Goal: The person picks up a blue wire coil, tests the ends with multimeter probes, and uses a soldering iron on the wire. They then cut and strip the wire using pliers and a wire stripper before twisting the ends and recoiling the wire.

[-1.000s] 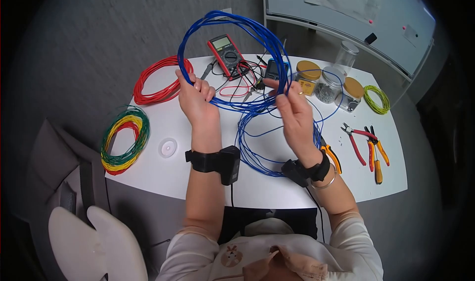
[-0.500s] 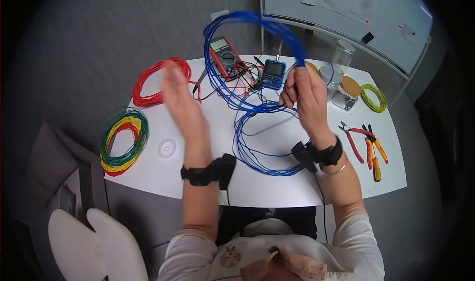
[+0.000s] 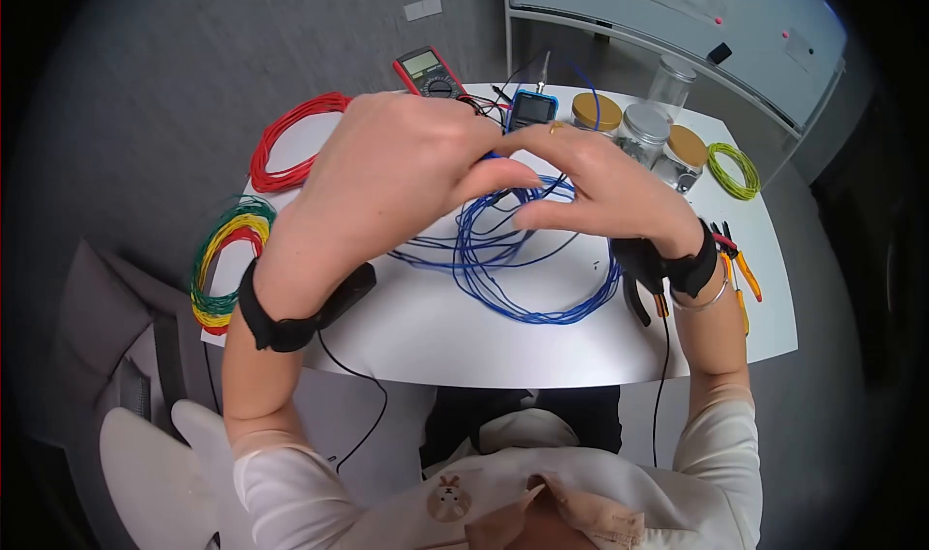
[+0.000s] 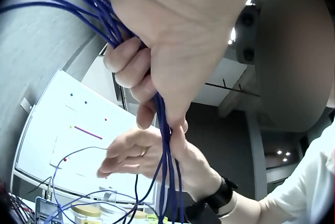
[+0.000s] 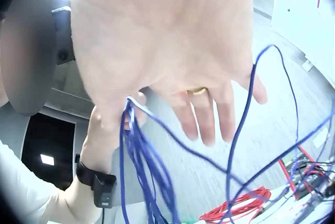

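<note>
My left hand (image 3: 382,173), raised over the table, has its fingers curled round a bundle of blue wire (image 4: 162,109), as the left wrist view shows. Strands hang below the grip. My right hand (image 3: 605,182) is close beside it, palm down, its fingers (image 5: 204,122) stretched out and a loose blue strand crossing near the little finger. In the head view, the two hands overlap and hide most of the held wire. Beneath them, more blue wire (image 3: 542,316) lies in loose loops on the white table (image 3: 426,347).
Red wire (image 3: 281,168) and a green, yellow and red coil (image 3: 215,303) lie left. Behind the hands are a multimeter (image 3: 426,71), a small blue device (image 3: 532,108) and lidded jars (image 3: 644,129). Yellow-green wire (image 3: 733,171) and orange-handled pliers (image 3: 747,274) are at right.
My left hand, off the wire half a second ago, has moved right and now grips the bundle. My right hand has let go of the coil, which has dropped from its raised loop.
</note>
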A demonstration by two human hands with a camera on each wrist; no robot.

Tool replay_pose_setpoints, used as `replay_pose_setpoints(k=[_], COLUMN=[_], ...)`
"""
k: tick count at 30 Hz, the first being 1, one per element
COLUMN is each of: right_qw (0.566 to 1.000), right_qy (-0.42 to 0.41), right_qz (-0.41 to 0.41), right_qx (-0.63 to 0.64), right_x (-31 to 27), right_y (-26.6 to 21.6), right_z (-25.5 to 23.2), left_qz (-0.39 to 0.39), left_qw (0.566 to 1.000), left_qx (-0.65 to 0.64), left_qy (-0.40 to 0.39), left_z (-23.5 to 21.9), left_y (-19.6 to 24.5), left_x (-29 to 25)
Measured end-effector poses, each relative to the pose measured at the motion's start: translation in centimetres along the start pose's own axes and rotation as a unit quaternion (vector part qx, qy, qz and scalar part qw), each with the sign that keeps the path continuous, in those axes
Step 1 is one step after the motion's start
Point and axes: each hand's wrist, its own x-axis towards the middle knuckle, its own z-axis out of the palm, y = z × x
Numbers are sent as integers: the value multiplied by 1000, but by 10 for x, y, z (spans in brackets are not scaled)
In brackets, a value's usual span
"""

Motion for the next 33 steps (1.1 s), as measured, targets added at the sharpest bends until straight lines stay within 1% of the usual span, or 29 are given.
replay_pose_setpoints(k=[1, 3, 4, 6, 7, 9, 10, 13, 14, 16, 19, 21, 22, 25, 28, 29, 30, 31, 33], right_qw=[999, 994, 988, 973, 962, 976, 980, 968, 971, 982, 985, 975, 974, 934, 944, 947, 957, 958, 960], right_qy=[-33, -97, -134, -173, -192, -127, -94, -76, -71, -71, -48, -26, 2, 11, 66, 83, 73, 93, 132], right_qz=[14, 42, 81, 139, 168, 143, 130, 235, 223, 160, 55, -16, -50, -152, -132, -123, -97, -89, -72], right_qx=[-1, -4, -15, -68, -94, -108, -114, -41, -47, -75, -156, -222, -219, -322, -296, -285, -265, -256, -236], right_x=[-4, -10, -11, -16, -19, -27, -29, -19, -20, -24, -34, -38, -39, -33, -29, -26, -26, -26, -25], right_y=[6, 14, 16, 22, 26, 41, 46, 33, 32, 28, 12, -7, -17, -39, -43, -44, -41, -40, -39], right_z=[-1, -5, -5, -6, -5, 2, 5, 0, 0, 3, 8, 16, 23, 29, 20, 15, 12, 7, -7], left_qz=[0, -12, -15, -9, -18, -37, -27, -52, -69, -102, -160, -272, -325, -320, -303, -301, -300, -298, -258], left_qw=[1000, 1000, 1000, 1000, 999, 995, 994, 984, 982, 976, 971, 956, 943, 944, 932, 930, 928, 927, 946], left_qx=[9, -14, -17, -14, -2, 21, 33, 91, 113, 160, 178, 109, 73, -48, -191, -199, -206, -213, -169], left_qy=[-9, -12, -15, -19, -41, -87, -96, -145, -134, -110, 13, 16, 19, 58, 59, 67, 75, 84, 94], left_z=[-6, -17, -23, -33, -36, -43, -41, -40, -38, -35, -27, -27, -27, -22, -24, -25, -25, -25, -27], left_y=[-2, -7, -11, -15, -14, -14, -16, -24, -28, -39, -61, -74, -79, -98, -103, -102, -101, -100, -96], left_x=[-2, -7, -12, -17, -20, -27, -31, -42, -45, -49, -49, -42, -38, -31, -19, -17, -14, -11, -7])
